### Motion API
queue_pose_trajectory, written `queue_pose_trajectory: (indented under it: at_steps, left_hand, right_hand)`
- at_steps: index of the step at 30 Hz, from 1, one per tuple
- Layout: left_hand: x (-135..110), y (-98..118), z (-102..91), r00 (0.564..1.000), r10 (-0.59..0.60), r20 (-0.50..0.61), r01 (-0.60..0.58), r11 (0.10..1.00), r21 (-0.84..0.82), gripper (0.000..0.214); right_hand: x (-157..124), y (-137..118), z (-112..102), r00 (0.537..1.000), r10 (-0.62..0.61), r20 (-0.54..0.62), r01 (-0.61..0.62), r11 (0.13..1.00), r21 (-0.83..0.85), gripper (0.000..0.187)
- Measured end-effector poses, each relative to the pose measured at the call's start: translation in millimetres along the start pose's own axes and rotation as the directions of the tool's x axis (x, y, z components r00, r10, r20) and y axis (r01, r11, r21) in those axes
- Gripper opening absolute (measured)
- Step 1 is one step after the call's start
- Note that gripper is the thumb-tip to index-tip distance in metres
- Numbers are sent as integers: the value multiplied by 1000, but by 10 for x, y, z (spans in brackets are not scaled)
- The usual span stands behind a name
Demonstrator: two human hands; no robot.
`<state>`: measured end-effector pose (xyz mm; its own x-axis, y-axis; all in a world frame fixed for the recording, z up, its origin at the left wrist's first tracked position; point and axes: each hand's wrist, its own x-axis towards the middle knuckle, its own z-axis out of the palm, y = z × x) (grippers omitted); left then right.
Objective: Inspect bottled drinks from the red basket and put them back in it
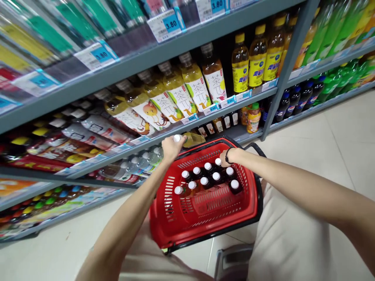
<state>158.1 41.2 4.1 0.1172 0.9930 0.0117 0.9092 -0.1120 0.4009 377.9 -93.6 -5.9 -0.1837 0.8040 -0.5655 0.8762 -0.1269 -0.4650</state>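
Observation:
My left hand (172, 148) is closed around the neck of a bottle of pale yellow drink (193, 139) with a white cap. This bottle lies tilted between the shelf and the far rim of a red shopping basket (187, 230). Inside the basket, my right hand (225, 158) is closed at a dark bottle with a white cap (218, 161); its fingertips are partly hidden. Several more white-capped bottles (216, 176) stand upright in rows in the basket, most dark and a few amber. A black band circles my right wrist.
Tea bottles (178, 99) line the middle shelf ahead, with yellow-labelled bottles (240, 66) to their right. Small bottles (218, 125) stand on the low shelf behind the basket. Shelf edges carry price tags (168, 25). A grey plastic object (234, 261) is between my legs.

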Motion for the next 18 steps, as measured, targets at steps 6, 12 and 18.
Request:
queue_pose_trajectory:
  at_steps: [6,12,18]
  left_hand:
    - [-430,274,-845,934,333,-126,-324,942,85,51]
    - [-762,592,-1621,913,385,-137,-387,922,16,54]
    - [-745,397,-1370,975,183,125,-157,969,-193,56]
  right_hand:
    - [-150,13,-156,995,16,-95,-10,998,68,45]
    - [-51,-237,-65,974,49,-220,53,900,432,84]
    - [-82,-686,487,921,-351,170,-159,61,985,89]
